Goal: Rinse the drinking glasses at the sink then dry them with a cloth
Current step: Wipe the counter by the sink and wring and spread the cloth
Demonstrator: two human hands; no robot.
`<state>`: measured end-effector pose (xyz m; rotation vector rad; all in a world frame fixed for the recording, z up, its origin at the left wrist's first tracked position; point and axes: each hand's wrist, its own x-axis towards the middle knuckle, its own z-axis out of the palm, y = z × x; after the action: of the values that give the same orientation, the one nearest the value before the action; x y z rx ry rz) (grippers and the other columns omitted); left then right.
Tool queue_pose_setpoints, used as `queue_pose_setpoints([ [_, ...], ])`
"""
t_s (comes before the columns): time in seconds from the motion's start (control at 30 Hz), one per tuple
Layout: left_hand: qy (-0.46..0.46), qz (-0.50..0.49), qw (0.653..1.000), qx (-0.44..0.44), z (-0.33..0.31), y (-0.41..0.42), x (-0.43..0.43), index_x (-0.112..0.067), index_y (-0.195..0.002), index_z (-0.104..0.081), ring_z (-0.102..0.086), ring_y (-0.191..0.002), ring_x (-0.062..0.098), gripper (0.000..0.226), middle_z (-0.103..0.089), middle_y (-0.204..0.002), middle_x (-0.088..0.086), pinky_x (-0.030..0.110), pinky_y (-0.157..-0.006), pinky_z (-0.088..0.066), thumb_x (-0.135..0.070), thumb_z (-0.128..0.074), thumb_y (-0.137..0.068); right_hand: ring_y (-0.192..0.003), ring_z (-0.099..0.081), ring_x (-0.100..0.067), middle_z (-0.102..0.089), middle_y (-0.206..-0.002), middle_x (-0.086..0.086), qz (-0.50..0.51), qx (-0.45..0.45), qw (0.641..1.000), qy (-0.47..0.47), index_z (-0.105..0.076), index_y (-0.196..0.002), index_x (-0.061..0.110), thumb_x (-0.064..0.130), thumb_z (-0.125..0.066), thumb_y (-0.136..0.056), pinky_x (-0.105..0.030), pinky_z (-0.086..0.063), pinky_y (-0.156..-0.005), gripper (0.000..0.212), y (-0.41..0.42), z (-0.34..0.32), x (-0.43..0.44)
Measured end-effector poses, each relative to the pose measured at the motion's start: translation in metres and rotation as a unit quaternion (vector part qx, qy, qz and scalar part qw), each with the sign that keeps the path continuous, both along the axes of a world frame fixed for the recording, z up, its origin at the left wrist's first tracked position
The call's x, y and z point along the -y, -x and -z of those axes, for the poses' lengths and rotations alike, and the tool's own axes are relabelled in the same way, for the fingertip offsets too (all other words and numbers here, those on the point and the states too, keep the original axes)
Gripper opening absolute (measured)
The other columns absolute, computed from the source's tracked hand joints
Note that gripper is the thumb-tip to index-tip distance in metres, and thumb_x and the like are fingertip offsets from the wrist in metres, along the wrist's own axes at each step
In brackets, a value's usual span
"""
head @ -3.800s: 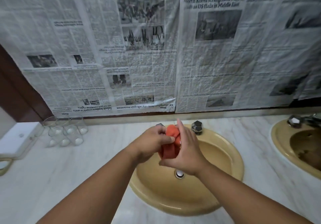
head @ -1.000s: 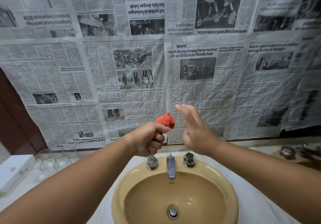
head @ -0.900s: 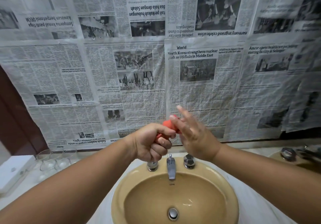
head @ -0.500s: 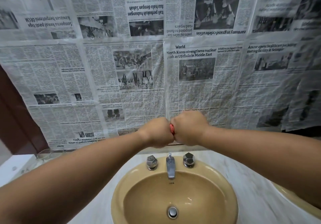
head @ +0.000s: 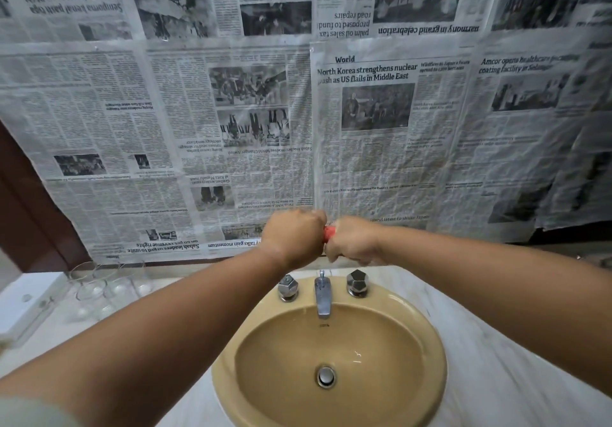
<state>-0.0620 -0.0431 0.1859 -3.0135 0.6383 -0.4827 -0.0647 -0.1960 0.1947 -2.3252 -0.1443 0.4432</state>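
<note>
A red cloth [head: 329,233] is bunched between my two fists, only a sliver of it showing. My left hand [head: 293,236] and my right hand [head: 352,241] both grip it, knuckles nearly touching, held up above the tap [head: 323,296] of the tan sink [head: 288,390]. Several clear drinking glasses [head: 99,291] stand in a cluster on the counter at the far left, against the wall. No water runs from the tap.
Two faceted metal tap handles [head: 288,287] [head: 357,282] flank the spout. A white box [head: 23,304] lies at the left edge beside the glasses. Newspaper sheets [head: 364,128] cover the wall behind. The marble counter [head: 516,383] runs on to the right.
My right hand, open with straight fingers a second ago, has closed on the cloth beside my left fist. Both fists now squeeze it together, above the tap.
</note>
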Motion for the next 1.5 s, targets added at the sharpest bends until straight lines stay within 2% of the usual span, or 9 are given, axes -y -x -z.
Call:
queue_pose_setpoints([
  [0.1,0.134,-0.041,0.977,-0.160,0.005,-0.007,-0.002,-0.019,-0.075,-0.052,-0.062,-0.070,0.025,0.018,-0.060,-0.072,0.000,0.031,-0.056,-0.039,-0.018,-0.066,-0.086,-0.070,-0.056,-0.023,-0.060,-0.083,-0.009,-0.019,0.085,0.996,0.025,-0.056,-0.092,0.015,-0.003,-0.066,-0.080,-0.032,-0.043,-0.054,0.024,-0.003,0.006,0.006],
  [0.27,0.398,-0.042,0.813,-0.423,0.008,-0.002,-0.033,-0.017,-0.095,-0.061,-0.039,-0.047,0.014,0.027,-0.052,-0.062,0.000,0.024,-0.045,-0.029,-0.013,-0.085,-0.083,-0.093,-0.065,-0.030,-0.062,-0.121,-0.020,0.010,-0.064,0.953,-0.296,-0.053,-0.118,0.015,-0.018,-0.057,-0.090,-0.050,-0.062,-0.085,0.043,0.003,0.013,0.009],
  [0.5,0.549,-0.019,0.701,-0.455,-0.005,0.033,-0.114,-0.024,-0.097,-0.074,-0.048,-0.062,0.010,0.020,-0.058,-0.075,-0.005,0.025,-0.057,-0.034,-0.035,-0.086,-0.086,-0.095,-0.072,-0.024,-0.078,-0.107,-0.012,-0.014,0.065,0.950,-0.306,-0.071,-0.095,0.019,0.007,-0.077,-0.093,-0.043,-0.057,-0.090,0.014,0.004,-0.004,-0.027],
  [0.67,0.653,-0.086,0.608,-0.442,-0.011,0.048,-0.164,-0.023,-0.091,-0.065,-0.042,-0.052,0.012,0.036,-0.061,-0.072,0.003,0.024,-0.052,-0.035,-0.056,-0.058,-0.102,-0.090,-0.067,-0.022,-0.076,-0.094,-0.008,-0.034,0.122,0.933,-0.335,-0.072,-0.090,0.023,0.005,-0.077,-0.093,-0.038,-0.054,-0.083,0.019,0.007,-0.028,-0.071],
  [0.9,0.607,-0.202,0.685,-0.348,-0.012,0.063,-0.259,-0.022,-0.109,-0.066,-0.052,-0.064,0.013,0.039,-0.065,-0.087,-0.001,0.031,-0.066,-0.039,-0.058,-0.053,-0.105,-0.089,-0.064,-0.031,-0.064,-0.098,-0.020,-0.085,0.166,0.925,-0.330,-0.061,-0.098,0.015,-0.003,-0.063,-0.101,-0.057,-0.058,-0.086,0.018,0.018,-0.059,-0.191],
  [1.07,0.681,-0.059,0.677,-0.272,-0.022,0.068,-0.330,-0.020,-0.116,-0.072,-0.063,-0.090,0.014,0.032,-0.070,-0.106,-0.001,0.035,-0.084,-0.045,-0.045,-0.069,-0.096,-0.079,-0.066,-0.027,-0.067,-0.090,-0.015,-0.076,0.183,0.931,-0.308,-0.061,-0.103,0.015,-0.005,-0.067,-0.098,-0.044,-0.057,-0.075,0.022,0.023,-0.066,-0.278],
  [1.27,0.612,0.058,0.750,-0.243,-0.019,0.077,-0.396,-0.022,-0.126,-0.064,-0.076,-0.102,0.015,0.045,-0.075,-0.118,0.005,0.034,-0.087,-0.061,-0.035,-0.084,-0.088,-0.073,-0.069,-0.023,-0.076,-0.093,-0.012,-0.014,0.185,0.962,-0.203,-0.061,-0.119,0.017,0.000,-0.078,-0.090,-0.039,-0.059,-0.065,0.037,0.030,-0.075,-0.368],
  [1.37,0.639,0.046,0.725,-0.254,-0.016,0.072,-0.425,-0.027,-0.133,-0.060,-0.075,-0.095,0.019,0.055,-0.072,-0.117,0.007,0.032,-0.078,-0.058,-0.040,-0.077,-0.083,-0.080,-0.072,-0.022,-0.079,-0.102,-0.017,-0.073,0.166,0.970,-0.159,-0.058,-0.134,0.021,-0.002,-0.078,-0.089,-0.045,-0.061,-0.078,0.054,0.031,-0.085,-0.394],
  [1.5,0.612,0.072,0.658,-0.432,-0.010,0.062,-0.473,-0.038,-0.141,-0.064,-0.046,-0.075,0.021,0.056,-0.051,-0.099,0.015,0.027,-0.060,-0.042,-0.032,-0.066,-0.085,-0.084,-0.068,-0.027,-0.079,-0.107,-0.018,-0.197,0.138,0.966,-0.096,-0.045,-0.150,0.034,-0.012,-0.068,-0.093,-0.041,-0.051,-0.071,0.077,0.029,-0.095,-0.412],
])
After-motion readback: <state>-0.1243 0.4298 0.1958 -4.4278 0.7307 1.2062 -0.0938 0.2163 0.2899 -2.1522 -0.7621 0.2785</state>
